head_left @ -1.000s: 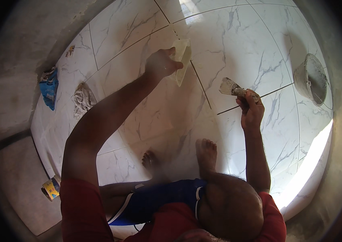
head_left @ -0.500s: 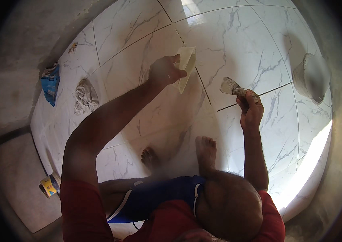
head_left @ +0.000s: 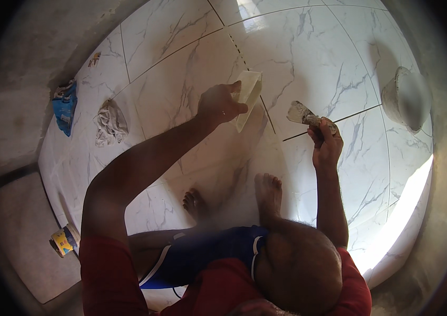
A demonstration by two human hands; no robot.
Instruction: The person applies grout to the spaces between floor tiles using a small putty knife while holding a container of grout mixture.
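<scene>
My left hand (head_left: pixel 222 104) is closed on the edge of a pale, yellowish, box-shaped plastic tray (head_left: pixel 251 90), held tilted above the tiles; its inside is mostly turned from sight. Off to the right, my right hand (head_left: pixel 328 143) grips a putty knife (head_left: pixel 301 114) by its handle. Grey, crusted material covers the handle and part of the blade. The blade points left, toward the tray, with a gap between the two. Beneath both hands run dark, open joints (head_left: pixel 268 116) between the marbled white floor tiles (head_left: pixel 318 68).
At the right stands a whitish bucket (head_left: pixel 407 100). A crumpled grey rag (head_left: pixel 110 124) and a blue plastic bag (head_left: pixel 65 108) lie on the left. A yellow-labelled tin (head_left: pixel 65 241) is at lower left. My bare feet (head_left: pixel 269 196) rest on the tiles near the middle.
My left hand has moved slightly down and to the right with the tray. The right hand and putty knife have stayed almost in place.
</scene>
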